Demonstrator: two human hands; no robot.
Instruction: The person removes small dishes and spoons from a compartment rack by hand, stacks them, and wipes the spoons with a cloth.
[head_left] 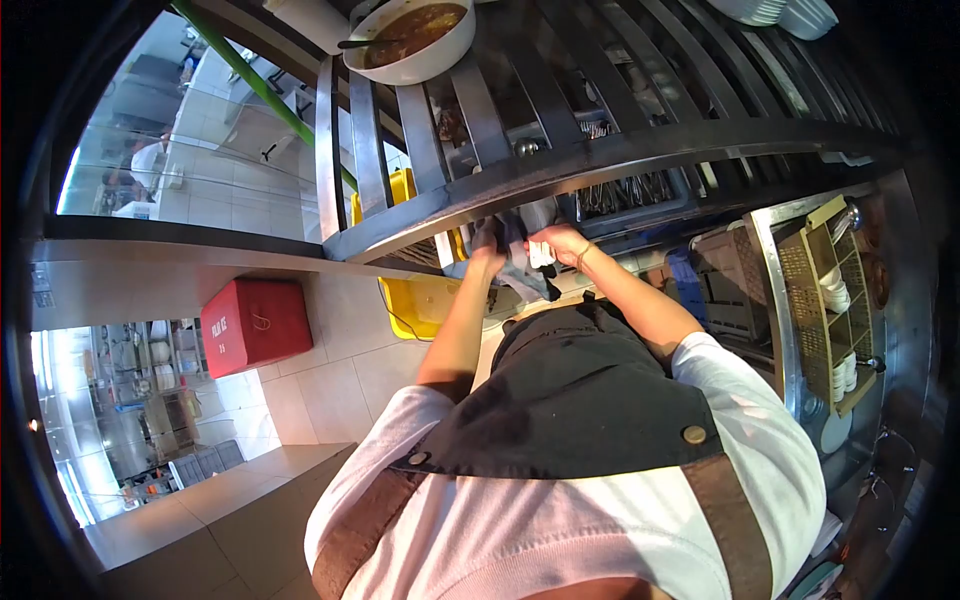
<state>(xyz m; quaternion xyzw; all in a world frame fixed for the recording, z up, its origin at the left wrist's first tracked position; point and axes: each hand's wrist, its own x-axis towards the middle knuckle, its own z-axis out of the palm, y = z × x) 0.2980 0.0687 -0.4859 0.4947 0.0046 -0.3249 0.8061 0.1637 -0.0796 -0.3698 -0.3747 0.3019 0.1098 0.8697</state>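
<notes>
Just under the front bar of a slatted metal shelf, my left hand (487, 250) is closed on a grey cloth (519, 268), which hangs down in front of my apron. Close by, my right hand (563, 243) grips a small stack of white pieces (541, 254), whose exact kind is too small to make out. The cloth lies between the two hands, against the white pieces. Behind my right hand, a grey-blue tray (640, 208) holds a lot of metal cutlery (625, 192). Part of the left hand's fingers is in shadow.
On the slatted shelf (600, 150) stands a white bowl (425, 62) of reddish food with a dark spoon. A yellow bin (415, 308) and a red box (256, 327) are to the left. To the right, a tan perforated rack (822, 300) holds white dishes.
</notes>
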